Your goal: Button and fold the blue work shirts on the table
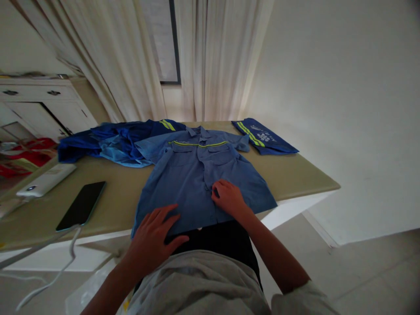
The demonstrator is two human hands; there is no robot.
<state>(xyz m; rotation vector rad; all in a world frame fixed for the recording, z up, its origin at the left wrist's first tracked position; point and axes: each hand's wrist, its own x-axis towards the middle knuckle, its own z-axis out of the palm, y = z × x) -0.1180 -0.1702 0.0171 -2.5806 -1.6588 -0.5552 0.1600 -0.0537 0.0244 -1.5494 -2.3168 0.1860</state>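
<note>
A blue short-sleeved work shirt (187, 179) lies spread front side up on the table, its collar at the far end and its hem at the near edge. A yellow-green stripe crosses its chest above two flap pockets. My left hand (155, 229) rests on the shirt's lower left part, fingers spread. My right hand (228, 197) pinches the front placket of the shirt right of the middle, with thumb and forefinger curled together.
A heap of blue clothes (121, 140) lies at the back left of the table (295, 177). A folded dark blue garment (265, 136) with yellow stripes sits at the back right. At left are a phone (82, 205) with a cable and a white power bank (47, 179).
</note>
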